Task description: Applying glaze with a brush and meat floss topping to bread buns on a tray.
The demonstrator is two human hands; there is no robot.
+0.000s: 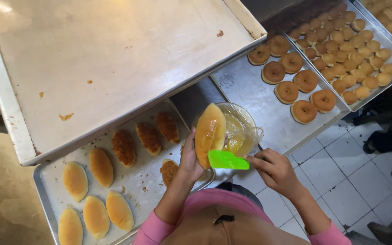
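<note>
Partly hidden: the lower tray (46, 190) of oblong buns is overlapped by an empty upper tray (5, 100), and the bowl (246, 119) of yellowish spread is veiled by clear plastic film, with the spatula's handle concealed inside the right hand (275, 170). Item in hand: one oblong bun (209, 134), golden-orange and glossy, is held upright in the grasp of the left hand (189, 159), just in front of the bowl, while a bright green spatula (227, 160) is gripped by the right hand and laid against the bun's lower end. Also listed: ring doughnuts (291, 77) on a steel tray, small round rolls (350, 50) on a further tray cut off by the frame edge.
</note>
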